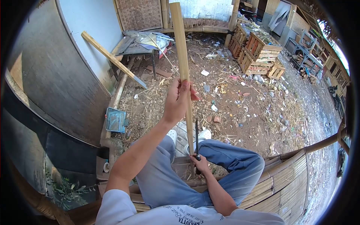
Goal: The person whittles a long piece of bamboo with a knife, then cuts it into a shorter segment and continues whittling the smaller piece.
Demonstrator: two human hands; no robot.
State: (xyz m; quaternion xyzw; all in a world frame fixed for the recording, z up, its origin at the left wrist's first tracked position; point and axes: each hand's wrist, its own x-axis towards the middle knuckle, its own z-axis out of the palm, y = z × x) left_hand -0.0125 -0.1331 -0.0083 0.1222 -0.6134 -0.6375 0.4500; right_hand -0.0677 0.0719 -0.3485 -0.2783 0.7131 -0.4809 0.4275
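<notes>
White tee, dark print too warped to read, left hand gripped long flat pale bamboo slat mid-length, slat stood upright above lap, right hand clamped slim dark knife against slat's lower end, rough slatted wood crates beyond

Sunlit dirt yard, scattered debris; wooden crates; woven bamboo wall.

One bamboo slat, one knife beside it, two white clogs below it, five wooden crates (roughly, they're stacked) to its right, one blue tray to its left.
</notes>
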